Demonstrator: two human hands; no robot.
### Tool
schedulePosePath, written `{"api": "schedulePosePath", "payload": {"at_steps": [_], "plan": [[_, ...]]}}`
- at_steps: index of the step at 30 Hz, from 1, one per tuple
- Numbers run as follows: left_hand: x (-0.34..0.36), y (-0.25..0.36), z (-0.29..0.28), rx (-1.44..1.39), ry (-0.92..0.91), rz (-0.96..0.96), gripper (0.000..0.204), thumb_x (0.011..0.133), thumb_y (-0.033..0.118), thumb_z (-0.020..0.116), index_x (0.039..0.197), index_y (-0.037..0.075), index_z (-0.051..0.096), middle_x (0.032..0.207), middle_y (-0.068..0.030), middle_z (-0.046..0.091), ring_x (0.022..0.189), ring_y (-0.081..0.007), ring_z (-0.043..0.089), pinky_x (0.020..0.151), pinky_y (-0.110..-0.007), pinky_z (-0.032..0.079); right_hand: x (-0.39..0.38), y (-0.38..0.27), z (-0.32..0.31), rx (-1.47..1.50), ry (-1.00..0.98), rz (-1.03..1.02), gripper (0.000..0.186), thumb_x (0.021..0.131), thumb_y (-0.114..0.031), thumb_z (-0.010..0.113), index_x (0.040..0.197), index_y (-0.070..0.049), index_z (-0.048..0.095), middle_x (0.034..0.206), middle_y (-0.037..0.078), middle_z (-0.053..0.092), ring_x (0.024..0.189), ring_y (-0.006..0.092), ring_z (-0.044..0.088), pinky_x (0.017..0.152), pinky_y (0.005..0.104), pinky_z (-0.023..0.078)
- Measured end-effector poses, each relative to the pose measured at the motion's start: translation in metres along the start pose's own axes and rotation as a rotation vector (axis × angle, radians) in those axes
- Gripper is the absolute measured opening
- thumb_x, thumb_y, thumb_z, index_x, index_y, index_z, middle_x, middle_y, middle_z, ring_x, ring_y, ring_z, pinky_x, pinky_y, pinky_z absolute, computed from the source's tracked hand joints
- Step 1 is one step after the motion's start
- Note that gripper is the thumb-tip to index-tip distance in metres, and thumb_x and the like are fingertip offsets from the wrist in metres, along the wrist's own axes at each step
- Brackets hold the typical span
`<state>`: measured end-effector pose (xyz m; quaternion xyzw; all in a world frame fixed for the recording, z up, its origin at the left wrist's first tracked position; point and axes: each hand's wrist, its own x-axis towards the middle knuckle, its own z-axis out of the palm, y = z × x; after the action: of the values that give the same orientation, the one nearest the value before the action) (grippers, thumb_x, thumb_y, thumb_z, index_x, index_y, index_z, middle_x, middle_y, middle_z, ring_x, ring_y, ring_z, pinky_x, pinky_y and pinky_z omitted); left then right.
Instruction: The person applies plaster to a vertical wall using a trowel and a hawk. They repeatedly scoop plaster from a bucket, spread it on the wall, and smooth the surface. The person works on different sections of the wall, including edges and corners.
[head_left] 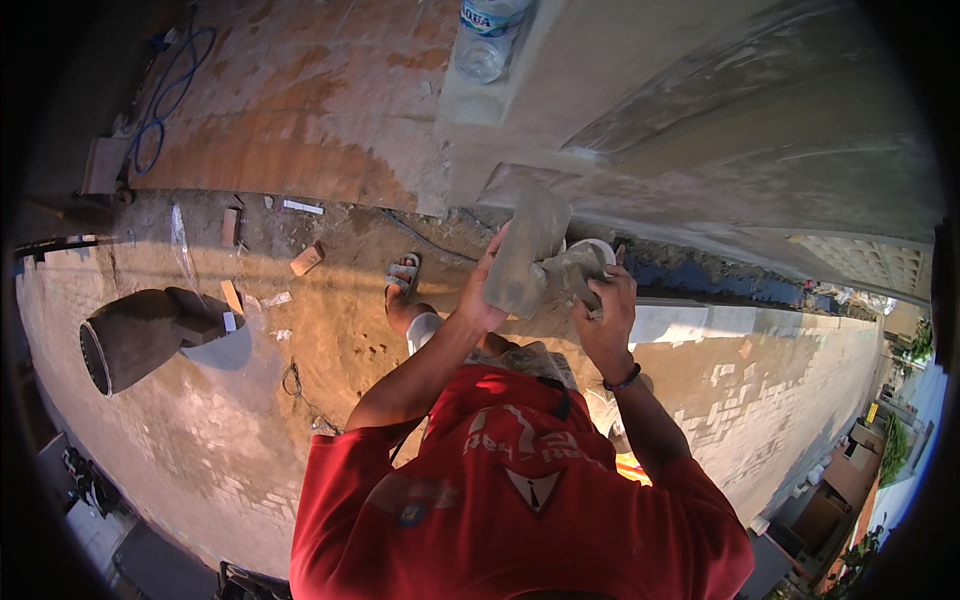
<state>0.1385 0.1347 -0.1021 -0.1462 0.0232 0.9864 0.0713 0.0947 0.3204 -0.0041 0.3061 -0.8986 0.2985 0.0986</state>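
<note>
My left hand (484, 292) is closed on the edge of a flat grey board (530, 255) smeared with mortar, held tilted in front of my body. My right hand (608, 308) grips a smaller mortar-covered grey piece (573, 270) whose kind I cannot make out. The two pieces are close together, and I cannot tell whether they touch. Just beyond the right hand shows the rim of a white round container (604, 248), mostly hidden behind the grey piece. My left foot in a sandal (402, 272) stands on sandy ground.
A grey plastered wall (700, 150) rises ahead, with a clear plastic bottle (488, 45) on a ledge. A large dark cylindrical container (135, 340) lies at left. Brick pieces (307, 260) and scraps litter the ground. A blue hose (150, 140) coils at far left. A dark trench (700, 280) runs right.
</note>
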Motion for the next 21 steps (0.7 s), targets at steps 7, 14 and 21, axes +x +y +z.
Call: {"api": "schedulePosePath", "payload": {"at_steps": [7,14,21], "plan": [[0.001,-0.012,0.007,0.162,-0.007,-0.004,0.061,0.089,0.03,0.055,0.143,0.017,0.03,0.14,-0.0063,0.041,0.121,-0.0216,0.048,0.098,-0.038,0.045,-0.012,0.009,-0.01,0.019,-0.125,0.0,0.033,0.065,0.0,0.067,0.095,-0.001,0.056,0.094,0.016,0.051,0.09,0.0356,0.049,0.076,0.0449,0.043],[0.011,-0.023,0.003,0.116,-0.1,-0.043,0.06,0.088,0.032,0.057,0.141,0.015,0.034,0.137,-0.0053,0.045,0.118,-0.0197,0.05,0.097,-0.037,0.045,-0.007,0.028,-0.018,-0.113,-0.084,-0.006,0.032,0.066,0.001,0.069,0.096,0.0,0.056,0.091,0.016,0.053,0.087,0.0353,0.05,0.076,0.0448,0.041],[0.015,-0.02,0.021,0.043,0.054,-0.2,0.049,0.091,0.025,0.054,0.137,0.017,0.039,0.132,-0.0055,0.049,0.114,-0.0196,0.053,0.093,-0.037,0.048,-0.01,0.066,-0.013,0.611,0.191,0.609,0.029,0.081,-0.004,0.066,0.108,-0.004,0.055,0.099,0.013,0.06,0.088,0.0235,0.058,0.077,0.0357,0.048]]}}
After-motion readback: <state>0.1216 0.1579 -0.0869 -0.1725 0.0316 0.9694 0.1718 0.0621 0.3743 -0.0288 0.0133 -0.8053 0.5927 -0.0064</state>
